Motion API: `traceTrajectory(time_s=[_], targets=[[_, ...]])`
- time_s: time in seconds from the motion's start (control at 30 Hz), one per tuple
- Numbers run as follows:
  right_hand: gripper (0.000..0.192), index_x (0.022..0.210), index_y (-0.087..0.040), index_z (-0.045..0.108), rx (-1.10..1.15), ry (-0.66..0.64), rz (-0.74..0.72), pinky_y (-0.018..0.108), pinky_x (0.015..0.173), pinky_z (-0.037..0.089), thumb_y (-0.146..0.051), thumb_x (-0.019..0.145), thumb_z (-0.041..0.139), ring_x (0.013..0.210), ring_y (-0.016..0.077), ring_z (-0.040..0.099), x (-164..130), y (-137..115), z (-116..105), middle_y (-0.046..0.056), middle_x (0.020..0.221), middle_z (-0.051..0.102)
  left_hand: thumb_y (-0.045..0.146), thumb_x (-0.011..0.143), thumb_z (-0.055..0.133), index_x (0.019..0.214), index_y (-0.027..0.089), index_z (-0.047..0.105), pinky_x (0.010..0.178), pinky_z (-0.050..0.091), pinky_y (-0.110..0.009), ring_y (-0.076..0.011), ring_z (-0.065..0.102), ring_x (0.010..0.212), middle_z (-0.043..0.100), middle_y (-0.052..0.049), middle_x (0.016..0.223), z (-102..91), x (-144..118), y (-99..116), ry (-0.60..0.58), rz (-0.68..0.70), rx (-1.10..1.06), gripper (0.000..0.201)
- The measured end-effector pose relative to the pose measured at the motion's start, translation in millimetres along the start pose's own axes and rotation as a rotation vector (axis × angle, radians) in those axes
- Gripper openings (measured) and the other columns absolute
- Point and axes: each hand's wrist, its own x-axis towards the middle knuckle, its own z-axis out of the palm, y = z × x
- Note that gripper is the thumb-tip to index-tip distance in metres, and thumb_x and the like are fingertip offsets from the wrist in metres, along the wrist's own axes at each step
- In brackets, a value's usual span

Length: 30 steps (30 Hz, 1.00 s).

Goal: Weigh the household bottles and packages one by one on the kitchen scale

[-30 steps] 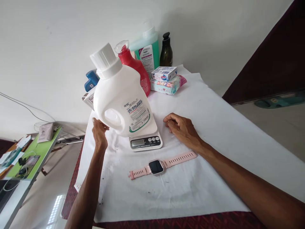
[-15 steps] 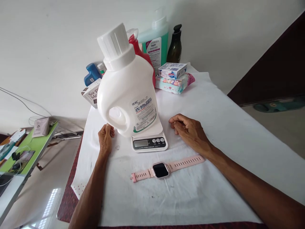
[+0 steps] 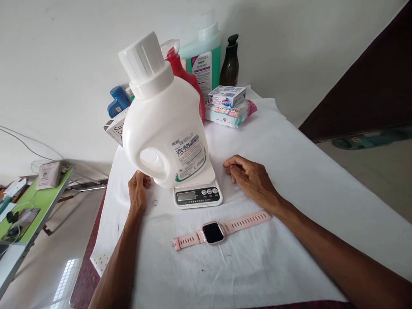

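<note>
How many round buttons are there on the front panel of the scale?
3. They stand in one row on the scale, right of its display: the left button is nearest the display, the middle button follows, and the right button is farthest. None seems hidden.

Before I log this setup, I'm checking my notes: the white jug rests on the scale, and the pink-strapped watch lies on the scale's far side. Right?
Not quite: in the head view, the pink-strapped watch lies on the near side of the scale. The white jug does rest on the scale.
</note>
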Motion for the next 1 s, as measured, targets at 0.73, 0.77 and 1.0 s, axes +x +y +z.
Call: traceTrajectory(time_s=[0.73,0.77,1.0], targets=[[0.019,0.093,-0.022,0.061,0.067,0.381,-0.227,0.03,0.061,0.047,-0.029,0.095,0.043,0.063,0.0161,0.059,-3.6,1.2,-3.8,0.005,0.085,0.068,0.049,0.061,0.091,0.058,0.02,0.051,0.038,0.023,-0.023,-0.0054,0.027,0.042,0.029,0.01,0.049,79.9,-1.3,170.3,0.124,0.214,-0.456,0.049],[0.019,0.095,-0.022,0.06,0.085,0.396,-0.22,0.031,0.063,0.049,-0.03,0.096,0.043,0.064,0.0164,0.06,-2.7,1.5,-5.1,0.005,0.084,0.067,0.049,0.062,0.091,0.057,0.021,0.048,0.038,0.023,-0.024,-0.0053,0.026,0.042,0.028,0.01,0.049,85.9,1.5,175.9,0.107,0.229,-0.473,0.051],[0.036,0.124,-0.022,0.048,0.111,0.762,-0.276,0.042,0.086,0.054,-0.051,0.104,0.041,0.109,0.0253,0.059,10.4,14.9,-17.9,0.015,0.127,0.056,0.06,0.072,0.085,0.065,0.022,0.046,0.04,0.023,-0.026,-0.0064,0.028,0.044,0.029,0.009,0.052,153.8,20.5,193.3,-0.032,0.261,-0.523,0.054]])
